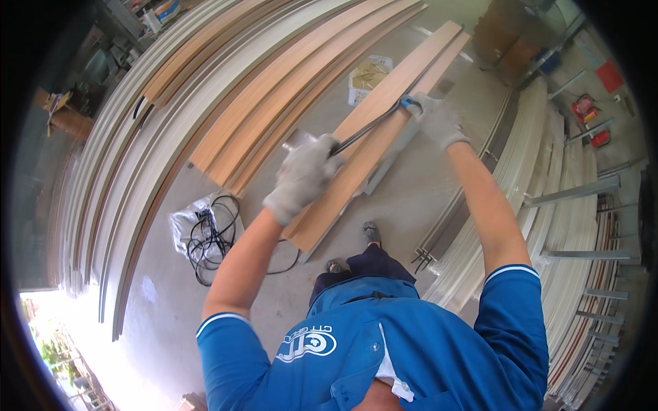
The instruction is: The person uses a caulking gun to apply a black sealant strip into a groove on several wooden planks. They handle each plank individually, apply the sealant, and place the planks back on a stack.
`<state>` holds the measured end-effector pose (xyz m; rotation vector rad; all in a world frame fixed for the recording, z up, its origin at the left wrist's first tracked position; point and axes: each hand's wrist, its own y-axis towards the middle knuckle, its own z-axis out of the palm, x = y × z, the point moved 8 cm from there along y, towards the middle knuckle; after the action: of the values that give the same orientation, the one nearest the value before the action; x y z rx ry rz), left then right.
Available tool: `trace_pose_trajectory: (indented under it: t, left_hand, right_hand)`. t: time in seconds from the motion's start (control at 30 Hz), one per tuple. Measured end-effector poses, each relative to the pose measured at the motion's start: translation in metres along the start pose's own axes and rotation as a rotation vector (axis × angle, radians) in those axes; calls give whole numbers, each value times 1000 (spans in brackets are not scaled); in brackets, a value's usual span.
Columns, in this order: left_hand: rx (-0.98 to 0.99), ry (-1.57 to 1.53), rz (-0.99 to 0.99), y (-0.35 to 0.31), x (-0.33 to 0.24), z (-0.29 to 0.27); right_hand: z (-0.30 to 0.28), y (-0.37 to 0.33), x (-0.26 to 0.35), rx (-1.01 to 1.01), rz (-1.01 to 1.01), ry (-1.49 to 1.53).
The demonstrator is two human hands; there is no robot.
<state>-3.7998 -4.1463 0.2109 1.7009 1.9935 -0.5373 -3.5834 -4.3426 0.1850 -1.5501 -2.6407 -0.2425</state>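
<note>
A long wood-coloured profile [367, 161] with a lengthwise groove lies slanting in front of me on a low support [378, 177]. A thin black strip [369, 130] runs above it between my hands and looks to continue along the groove toward the far end. My left hand [299, 179], in a grey-white work glove and slightly blurred, is closed around the near part of the strip. My right hand [439, 120], gloved too, is closed over the profile on a small blue object [409, 102] at the strip; its kind cannot be made out.
Long white and wood-toned profiles [253, 96] lie in rows to the left. A white tub [370, 79] with yellowish pieces stands beyond the workpiece. Coiled black strip [211, 236] lies on silvery plastic at left. Pale profiles [524, 198] rest on metal rack arms [576, 190] at right.
</note>
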Motion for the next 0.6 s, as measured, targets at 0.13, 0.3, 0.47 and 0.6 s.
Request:
trace_pose_trajectory:
  t: [0.13,0.3,0.47,0.6]
  left_hand:
    - [-108,-238,-207,-128,38,-52]
    - [-219,-137,-220,-183,40,-26]
    - [-306,-302,-337,-193,56,-3]
    - [-271,-207,-317,-192,62,5]
  right_hand:
    - [-1,0,1,-32,-11,-29]
    - [-7,-3,6,-49,-70,-17]
    - [-5,-1,5,-47,-81,-45]
    - [-6,-3,8,-70,-127,-134]
